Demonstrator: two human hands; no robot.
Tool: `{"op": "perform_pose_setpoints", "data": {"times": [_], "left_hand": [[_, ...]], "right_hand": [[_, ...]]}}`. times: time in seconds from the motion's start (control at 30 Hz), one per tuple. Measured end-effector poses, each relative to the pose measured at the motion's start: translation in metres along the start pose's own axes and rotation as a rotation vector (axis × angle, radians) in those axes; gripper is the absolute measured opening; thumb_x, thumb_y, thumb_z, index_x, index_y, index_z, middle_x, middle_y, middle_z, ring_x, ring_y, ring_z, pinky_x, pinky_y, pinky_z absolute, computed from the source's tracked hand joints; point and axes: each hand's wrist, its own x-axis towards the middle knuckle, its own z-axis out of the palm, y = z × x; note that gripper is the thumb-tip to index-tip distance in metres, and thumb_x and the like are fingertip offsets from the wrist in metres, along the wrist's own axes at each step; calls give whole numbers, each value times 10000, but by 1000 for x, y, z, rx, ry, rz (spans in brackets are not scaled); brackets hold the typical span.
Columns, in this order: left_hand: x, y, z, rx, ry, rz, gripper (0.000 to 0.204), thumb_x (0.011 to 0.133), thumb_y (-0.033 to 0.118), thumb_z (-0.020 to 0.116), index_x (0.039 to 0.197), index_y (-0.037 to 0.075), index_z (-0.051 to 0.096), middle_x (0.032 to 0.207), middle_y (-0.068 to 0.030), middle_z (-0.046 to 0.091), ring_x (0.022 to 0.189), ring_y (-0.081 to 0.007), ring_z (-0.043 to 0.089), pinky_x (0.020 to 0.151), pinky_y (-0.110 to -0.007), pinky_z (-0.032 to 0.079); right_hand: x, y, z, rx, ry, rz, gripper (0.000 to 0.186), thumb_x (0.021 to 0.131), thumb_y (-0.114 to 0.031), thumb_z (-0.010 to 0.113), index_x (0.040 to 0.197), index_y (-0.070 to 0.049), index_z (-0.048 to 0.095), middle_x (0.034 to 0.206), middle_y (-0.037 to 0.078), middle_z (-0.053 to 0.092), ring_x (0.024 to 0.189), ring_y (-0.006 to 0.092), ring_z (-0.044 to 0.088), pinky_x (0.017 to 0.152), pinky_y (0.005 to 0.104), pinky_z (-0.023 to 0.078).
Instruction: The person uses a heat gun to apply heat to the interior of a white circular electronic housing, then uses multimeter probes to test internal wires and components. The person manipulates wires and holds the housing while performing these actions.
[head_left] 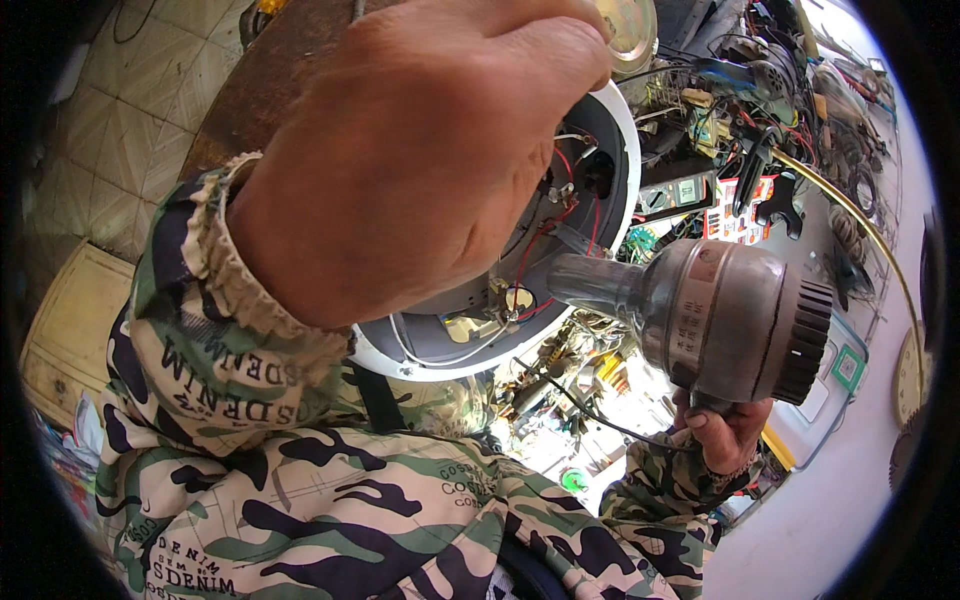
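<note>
My left hand is raised close in front of the view, back of the hand toward me, fingers curled. Its fingertips are out of sight, so I cannot make out what they hold. Below it lies a round appliance housing with a white rim and grey inside. Red and white wires and small metal terminals show in it. On the right, my right hand is closed around the handle of a metal hot-air gun. The nozzle points left over the housing's inside, close to the wires.
Behind the housing is a multimeter amid tangled cables, tools and parts. A clear-lidded plastic box stands right of the gun. Loose small parts lie below the housing. A dark cord runs to the gun. Tiled floor shows at left.
</note>
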Motion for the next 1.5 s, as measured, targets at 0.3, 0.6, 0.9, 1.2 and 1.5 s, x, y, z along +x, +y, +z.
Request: {"op": "perform_pose_setpoints", "data": {"times": [0.3,0.6,0.9,1.2,1.5], "left_hand": [[14,10,-2,2,-57,-3,231,1009,-22,517,1171,-36,681,1309,-208,675,1180,-325,688,992,-378,542],[18,5,-9,40,-120,-1,233,1014,-14,520,1182,-25,682,1326,-201,675,1195,-329,684,1006,-386,537],[9,2,-11,49,-140,-59,247,1032,0,499,1202,-21,678,1368,-199,656,1265,-333,649,1065,-409,510],[0,2,-7,123,-90,-6,213,1004,-14,557,1170,-39,687,1288,-201,684,1157,-342,697,965,-388,559],[-6,0,-10,120,-100,-55,215,1011,-1,558,1173,-36,694,1320,-206,671,1201,-343,681,1003,-390,544]], "right_hand": [[-7,3,10,68,212,76,339,847,-149,762,1046,105,656,831,152,722,670,168,690,577,276,550],[-5,1,13,128,176,63,330,828,-98,748,1068,113,665,907,161,719,692,177,680,608,275,531],[10,-14,21,281,-33,98,592,852,-113,836,1348,83,580,1292,188,675,1149,267,656,1008,389,513],[20,13,25,-20,2,-222,340,872,-304,786,1065,-26,753,1056,136,762,902,324,751,784,422,586],[22,5,26,22,-51,-200,356,907,-198,761,1223,-38,718,1193,136,743,1070,294,737,906,385,588]]}}
